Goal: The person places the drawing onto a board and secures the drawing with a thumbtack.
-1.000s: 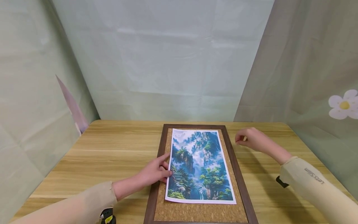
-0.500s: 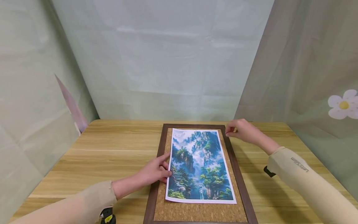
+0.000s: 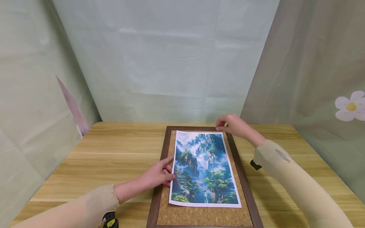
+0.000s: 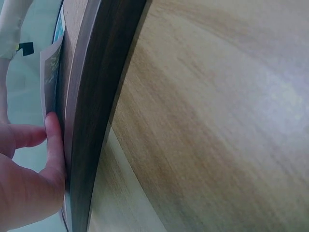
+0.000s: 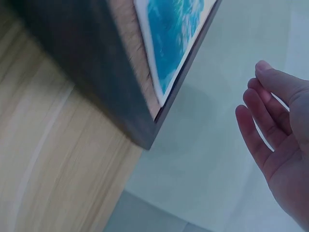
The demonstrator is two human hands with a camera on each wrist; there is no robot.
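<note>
My left hand (image 3: 158, 175) lies flat w/ fingers straight, pressing the landscape print's (image 3: 203, 167) left edge onto the cork board (image 3: 199, 215), my right hand (image 3: 232, 125) hovers relaxed and holding nothing at the frame's (image 3: 245, 186) far right corner, all on the wooden table (image 3: 114, 152).

Head camera: I am looking forward and down from above at the whole table (image 3: 114, 152), with the cork board (image 3: 203, 215) in the middle.
Left wrist camera: it is looking from very close along the board's dark frame (image 4: 96, 96), right by my left hand (image 4: 24, 183).
Right wrist camera: it is looking from very close at the board's far corner (image 5: 145, 135), past my right hand (image 5: 280, 145).
Shared: all three are showing the frame and the picture (image 3: 203, 167).
</note>
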